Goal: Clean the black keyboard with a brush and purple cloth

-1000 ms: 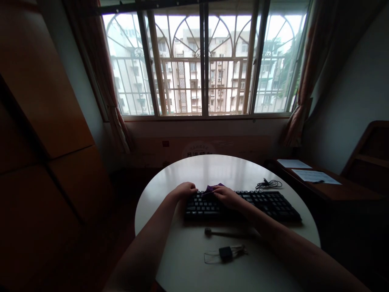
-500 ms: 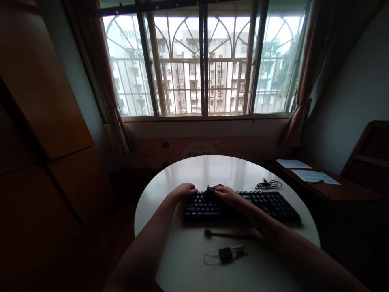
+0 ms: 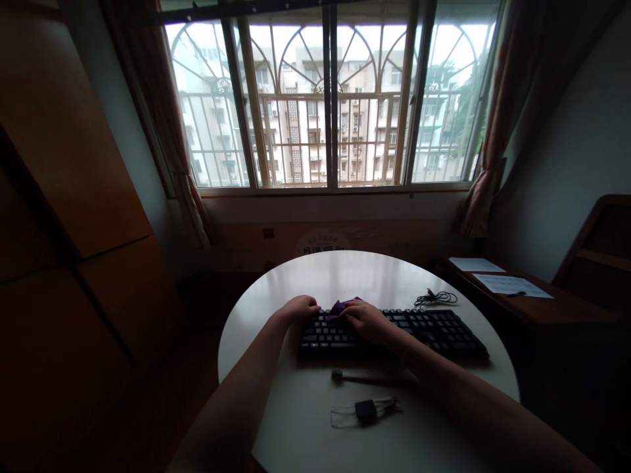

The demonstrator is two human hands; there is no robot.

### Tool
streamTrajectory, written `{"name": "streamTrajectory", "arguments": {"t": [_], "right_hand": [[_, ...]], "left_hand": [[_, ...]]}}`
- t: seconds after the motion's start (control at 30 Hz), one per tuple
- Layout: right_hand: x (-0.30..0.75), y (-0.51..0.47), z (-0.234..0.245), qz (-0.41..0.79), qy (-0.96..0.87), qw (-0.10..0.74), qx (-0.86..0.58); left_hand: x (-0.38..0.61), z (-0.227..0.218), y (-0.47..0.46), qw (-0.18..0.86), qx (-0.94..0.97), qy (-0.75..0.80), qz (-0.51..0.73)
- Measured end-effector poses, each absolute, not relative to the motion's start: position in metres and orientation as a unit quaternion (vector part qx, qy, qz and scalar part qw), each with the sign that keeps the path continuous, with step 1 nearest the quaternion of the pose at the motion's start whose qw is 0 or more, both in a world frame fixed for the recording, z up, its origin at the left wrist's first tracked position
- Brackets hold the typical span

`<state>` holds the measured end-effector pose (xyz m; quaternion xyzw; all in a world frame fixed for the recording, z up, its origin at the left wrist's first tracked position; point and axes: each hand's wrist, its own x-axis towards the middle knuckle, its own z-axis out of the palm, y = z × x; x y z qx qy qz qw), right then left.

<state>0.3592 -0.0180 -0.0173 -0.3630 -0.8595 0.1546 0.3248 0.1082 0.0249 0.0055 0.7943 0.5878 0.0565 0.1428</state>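
A black keyboard [image 3: 444,334] lies across the round white table. My left hand [image 3: 300,307] is closed at the keyboard's far left corner, its fingers curled on the edge. In my right hand [image 3: 367,320] is a purple cloth [image 3: 337,310], pressed onto the upper keys left of the middle. My right forearm passes over the keyboard's lower edge. Nearer to me lies a toothbrush [image 3: 362,380], bristle end to the left, its handle end hidden by the arm. Below it rests a wire keycap puller [image 3: 365,411] with a dark square middle.
A coiled black cable [image 3: 436,299] lies behind the keyboard's right part on the white table [image 3: 286,420]. To the right, a brown wooden table [image 3: 566,312] bears paper sheets [image 3: 513,286] and a pen [image 3: 515,294]. A wooden cabinet stands at left, a barred window ahead.
My right hand has shifted slightly with the purple cloth, which now spreads a little further left and toward me over the keys. My left hand stays at the corner.
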Motion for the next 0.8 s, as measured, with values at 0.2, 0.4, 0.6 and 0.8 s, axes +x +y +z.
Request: {"name": "streamTrajectory", "arguments": {"t": [0.2, 0.4, 0.6, 0.8], "right_hand": [[0.358, -0.030, -0.007, 0.036, -0.884, 0.298, -0.357], [0.362, -0.035, 0.001, -0.002, -0.891, 0.259, -0.372], [0.367, -0.034, 0.002, 0.014, -0.896, 0.227, -0.382], [0.374, -0.032, 0.007, 0.018, -0.904, 0.218, -0.366]], "left_hand": [[0.108, 0.005, 0.026, 0.141, 0.795, 0.587, 0.051], [0.110, 0.009, 0.022, 0.138, 0.797, 0.586, 0.049], [0.111, 0.011, 0.019, 0.151, 0.793, 0.588, 0.055], [0.111, 0.011, 0.019, 0.146, 0.792, 0.590, 0.053]]}}
